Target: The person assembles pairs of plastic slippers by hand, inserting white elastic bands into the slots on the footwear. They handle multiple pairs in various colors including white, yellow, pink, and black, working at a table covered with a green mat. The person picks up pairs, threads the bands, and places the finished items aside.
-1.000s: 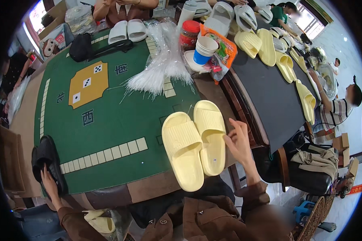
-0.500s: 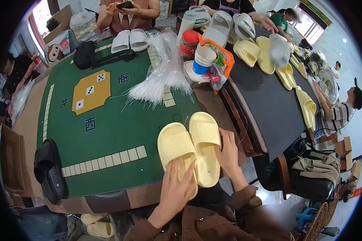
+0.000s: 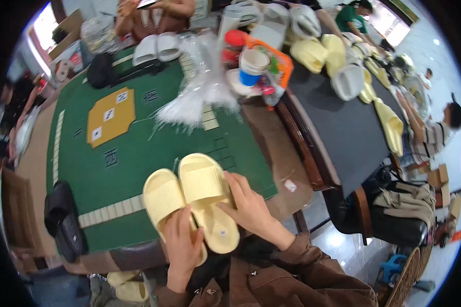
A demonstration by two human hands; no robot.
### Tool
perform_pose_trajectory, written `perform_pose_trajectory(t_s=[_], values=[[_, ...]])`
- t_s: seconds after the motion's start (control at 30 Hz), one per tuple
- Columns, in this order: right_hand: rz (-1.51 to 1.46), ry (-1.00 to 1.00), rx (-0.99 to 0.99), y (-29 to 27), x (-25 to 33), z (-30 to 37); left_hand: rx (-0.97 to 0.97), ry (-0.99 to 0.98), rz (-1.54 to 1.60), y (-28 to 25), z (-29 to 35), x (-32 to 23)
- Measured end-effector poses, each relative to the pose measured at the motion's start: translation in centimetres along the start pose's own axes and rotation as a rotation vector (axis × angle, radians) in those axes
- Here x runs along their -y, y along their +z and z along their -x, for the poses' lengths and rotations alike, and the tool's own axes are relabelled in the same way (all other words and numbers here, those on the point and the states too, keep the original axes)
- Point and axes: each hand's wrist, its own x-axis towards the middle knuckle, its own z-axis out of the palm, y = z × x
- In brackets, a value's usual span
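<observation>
A pair of pale yellow slide slippers is held side by side over the near edge of the green table mat, toes pointing away from me. My left hand (image 3: 182, 243) grips the left slipper (image 3: 161, 192) near its strap opening and inner side; part of its heel is behind my fingers. My right hand (image 3: 251, 207) holds the right slipper (image 3: 203, 176) along its outer edge, thumb reaching over the footbed. A small mark shows on that slipper's footbed. Beyond them, a bundle of thin white plastic strands (image 3: 189, 97) lies on the mat.
Black slippers (image 3: 65, 220) rest at the mat's left corner, white slippers (image 3: 157, 48) at its far side. A paper cup (image 3: 253, 66) and a red-lidded jar (image 3: 234, 46) stand near the dark side table (image 3: 338, 128), which carries more slippers. Several people sit around.
Both hands have carried the yellow slippers left and slightly toward me. The view has shifted a little. A grey-white slipper over the side table has come lower.
</observation>
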Motion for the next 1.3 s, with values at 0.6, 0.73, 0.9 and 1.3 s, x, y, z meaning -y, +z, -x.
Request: perform_pose_trajectory(t_s=[0.6,0.73,0.9,1.3], values=[[0.301,0.335,-0.636,-38.9,-28.5,-5.0,0.084,-0.166,-0.254,3.9,0.8,-2.5],[0.079,0.313,-0.488,-34.7,-31.6,-12.3,0.05,-0.259,-0.31,1.8,1.4,0.9],[0.265,0.44,-0.281,-36.8,-31.7,-13.0,-0.075,-0.286,-0.321,-4.2,0.8,8.5],[0.19,0.082,-0.122,-20.9,-4.2,0.3,-0.278,-0.398,-0.714,-20.1,3.1,31.1]])
